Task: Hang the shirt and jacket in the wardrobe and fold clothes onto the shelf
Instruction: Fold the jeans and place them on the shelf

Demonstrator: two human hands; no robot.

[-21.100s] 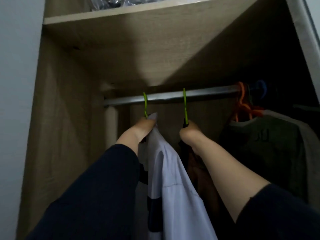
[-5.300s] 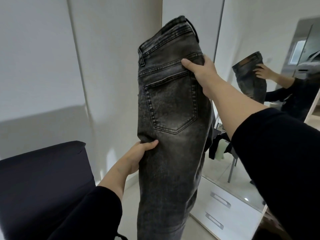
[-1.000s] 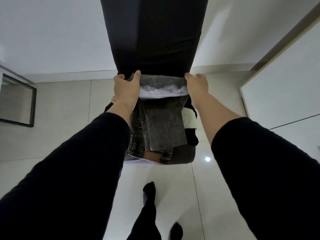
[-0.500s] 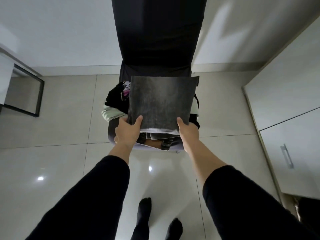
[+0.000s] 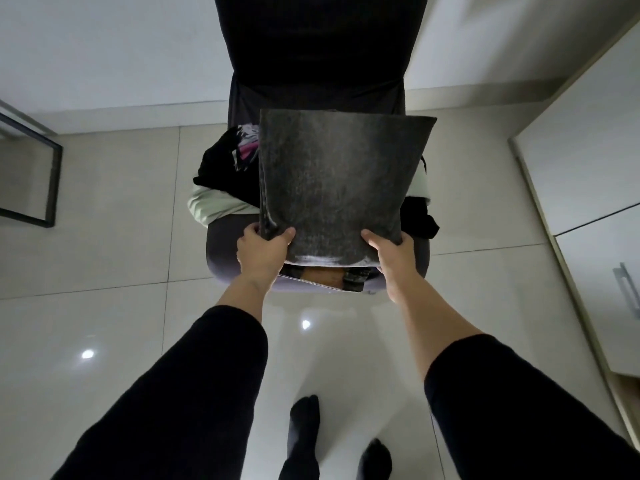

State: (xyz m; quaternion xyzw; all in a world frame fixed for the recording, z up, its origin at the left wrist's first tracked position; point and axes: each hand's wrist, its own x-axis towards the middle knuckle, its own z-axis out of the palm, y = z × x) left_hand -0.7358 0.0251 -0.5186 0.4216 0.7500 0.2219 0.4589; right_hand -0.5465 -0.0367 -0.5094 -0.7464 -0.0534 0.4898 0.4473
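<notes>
Dark grey jeans [image 5: 332,185], folded into a flat square, are held up over a dark chair [image 5: 221,258]. My left hand [image 5: 263,251] grips the near left corner of the fold and my right hand [image 5: 391,254] grips the near right corner. Under the fold, the waistband end of the jeans [image 5: 353,282] shows on the seat's front edge. A heap of other clothes lies on the seat: a black garment [image 5: 221,168], a pale green one [image 5: 211,206] and a pink-patterned piece [image 5: 247,147].
The chair's tall black backrest [image 5: 318,39] stands against a white wall. White wardrobe drawers with a metal handle [image 5: 627,289] are on the right. A black-framed object [image 5: 52,181] stands at the left. Glossy floor tiles [image 5: 104,271] and my socked feet [image 5: 304,431] lie below.
Over the last second the jeans went from half folded on the seat to a closed square lifted above it. My hands moved from the far edge to the near corners.
</notes>
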